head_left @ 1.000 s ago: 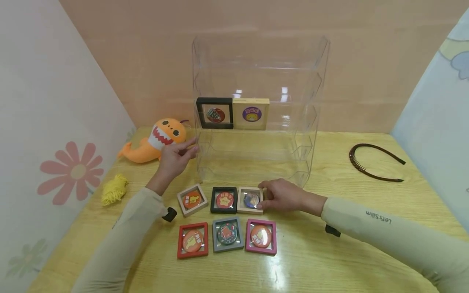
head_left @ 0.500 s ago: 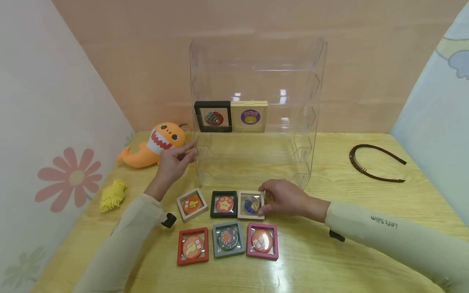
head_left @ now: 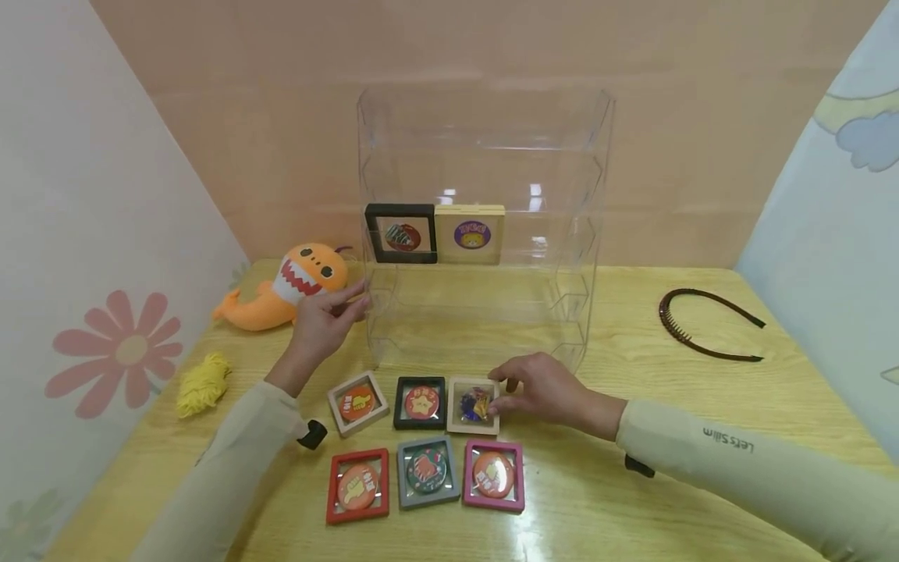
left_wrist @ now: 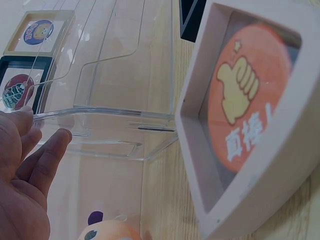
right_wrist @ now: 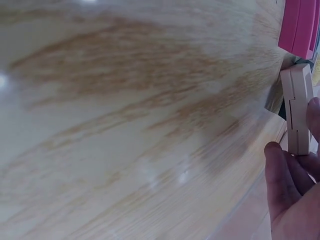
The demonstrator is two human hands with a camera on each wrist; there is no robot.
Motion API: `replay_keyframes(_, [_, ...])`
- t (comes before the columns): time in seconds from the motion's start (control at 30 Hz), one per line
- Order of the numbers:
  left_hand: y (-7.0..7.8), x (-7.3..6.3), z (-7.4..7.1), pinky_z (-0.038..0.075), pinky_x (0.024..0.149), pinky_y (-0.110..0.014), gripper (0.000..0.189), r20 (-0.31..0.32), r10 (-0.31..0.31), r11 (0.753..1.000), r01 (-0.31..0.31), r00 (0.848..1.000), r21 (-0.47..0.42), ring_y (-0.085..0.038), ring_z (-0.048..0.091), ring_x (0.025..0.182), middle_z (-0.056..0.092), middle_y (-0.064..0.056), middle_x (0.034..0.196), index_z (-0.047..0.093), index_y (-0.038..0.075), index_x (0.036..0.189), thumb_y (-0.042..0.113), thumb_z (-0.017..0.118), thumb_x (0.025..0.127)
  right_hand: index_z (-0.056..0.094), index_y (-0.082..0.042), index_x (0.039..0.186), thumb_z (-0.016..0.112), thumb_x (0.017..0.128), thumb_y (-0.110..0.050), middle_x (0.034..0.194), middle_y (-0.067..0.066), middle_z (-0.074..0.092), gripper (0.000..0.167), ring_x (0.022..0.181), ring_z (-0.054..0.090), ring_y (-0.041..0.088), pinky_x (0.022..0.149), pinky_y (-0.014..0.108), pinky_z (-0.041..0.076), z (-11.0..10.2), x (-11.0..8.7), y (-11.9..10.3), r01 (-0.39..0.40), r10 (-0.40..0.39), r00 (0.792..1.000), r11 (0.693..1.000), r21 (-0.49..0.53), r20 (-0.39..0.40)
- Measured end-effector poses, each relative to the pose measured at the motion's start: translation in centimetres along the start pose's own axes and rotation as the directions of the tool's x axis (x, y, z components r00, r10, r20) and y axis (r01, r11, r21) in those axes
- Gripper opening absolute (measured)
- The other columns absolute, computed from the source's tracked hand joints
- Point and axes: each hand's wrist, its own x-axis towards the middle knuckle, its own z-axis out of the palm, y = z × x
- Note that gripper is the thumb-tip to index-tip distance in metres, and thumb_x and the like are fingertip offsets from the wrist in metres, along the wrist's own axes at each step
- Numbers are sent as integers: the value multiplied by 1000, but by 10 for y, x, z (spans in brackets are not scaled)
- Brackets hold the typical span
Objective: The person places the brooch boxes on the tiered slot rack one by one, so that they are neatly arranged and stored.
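My right hand (head_left: pixel 541 390) pinches the right edge of a small beige display frame (head_left: pixel 455 425), which holds a shiny blue and gold round badge. In the right wrist view, the thumb and fingers sit at the edge of that beige frame (right_wrist: pixel 296 110). The left hand (head_left: pixel 319 332) has fairly straight fingers touching the left side of a clear, tiered display rack (head_left: pixel 477 336). Beside the pinched frame lies a black frame (head_left: pixel 420 403) with a red star badge. A tilted beige frame (head_left: pixel 358 403) with an orange thumbs-up badge lies farther left.
Red (head_left: pixel 358 485), grey (head_left: pixel 428 472) and pink (head_left: pixel 494 476) frames form the front row. The rack holds a black frame (head_left: pixel 401 234) and a cream frame (head_left: pixel 470 235). An orange plush shark (head_left: pixel 281 293), yellow yarn (head_left: pixel 204 384) and brown headband (head_left: pixel 670 320) lie around it.
The head view has shifted, so everything sits lower in it. The badge in the pinched beige frame catches the light differently, showing more gold. Both hands keep nearly the same places.
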Motion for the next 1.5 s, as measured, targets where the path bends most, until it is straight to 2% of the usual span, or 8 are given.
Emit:
replay_keyframes(0.17, [6, -2, 0, 56, 65, -21, 28, 0, 27, 999, -27, 1000, 23, -38, 67, 76, 62, -26, 109, 60, -13, 116, -8, 62, 88, 73, -2, 100, 81, 74, -32, 85, 0, 71, 40, 70, 63, 6, 61, 21, 54, 2, 0, 2, 43, -40, 998, 996, 81, -46])
replay_keyframes(0.4, [-23, 0, 0, 56, 64, -19, 30, -9, 10, 1000, -10, 1000, 16, -28, 69, 75, 66, -18, 107, 63, -3, 118, 1, 65, 89, 74, -3, 97, 79, 79, -21, 86, -1, 71, 27, 72, 62, 3, 60, 22, 55, 3, 0, 5, 68, -43, 992, 974, 215, -119])
replay_keyframes(0.5, [-26, 1, 0, 56, 64, -19, 30, -8, 10, 1000, -10, 1000, 23, -25, 69, 74, 67, -17, 104, 64, -1, 119, 3, 65, 89, 74, -3, 96, 79, 79, -18, 88, 1, 71, 23, 75, 64, 5, 62, 23, 56, 2, 0, 5, 79, -44, 989, 963, 256, -139])
replay_keyframes(0.63, [-26, 0, 0, 56, 63, -18, 30, -16, 7, 1000, -7, 1000, 23, -27, 69, 73, 68, -18, 101, 64, -2, 119, 1, 65, 89, 74, -2, 95, 78, 79, -14, 89, 3, 71, 19, 76, 66, 8, 63, 23, 57, 0, 0, 5, 101, -56, 986, 950, 294, -157])
replay_keyframes(0.83, [-27, 1, 1, 55, 62, -18, 29, -18, 32, 999, -31, 999, 24, -36, 68, 73, 66, -23, 99, 62, -8, 118, -6, 63, 88, 75, -3, 94, 77, 80, -11, 88, 2, 71, 17, 75, 66, 8, 62, 25, 58, 0, 2, 4, 128, -72, 979, 944, 305, -188])
replay_keyframes(1.1, [-28, -1, 0, 56, 64, -21, 30, -5, 31, 999, -31, 999, 15, -26, 69, 76, 68, -17, 99, 64, 0, 120, 4, 64, 90, 75, -4, 93, 78, 79, -9, 89, 2, 71, 15, 75, 66, 8, 62, 20, 56, 0, 3, 3, 152, -91, 973, 944, 294, -210])
replay_keyframes(1.33, [-28, -1, 0, 57, 65, -22, 29, 0, 18, 1000, -18, 1000, -25, -29, 69, 78, 65, -16, 111, 64, -2, 119, 3, 64, 90, 75, -5, 90, 79, 77, -7, 87, 1, 71, 14, 74, 67, 8, 60, 22, 57, -1, 7, 3, 197, -123, 955, 943, 269, -269])
replay_keyframes(1.5, [-23, -1, 2, 57, 64, -23, 29, 0, 21, 999, -21, 1000, -33, -33, 68, 79, 63, -20, 111, 63, -6, 117, -3, 63, 89, 75, -6, 89, 78, 77, -5, 86, 2, 71, 13, 73, 67, 10, 59, 21, 57, -3, 9, 4, 234, -150, 942, 936, 265, -301])
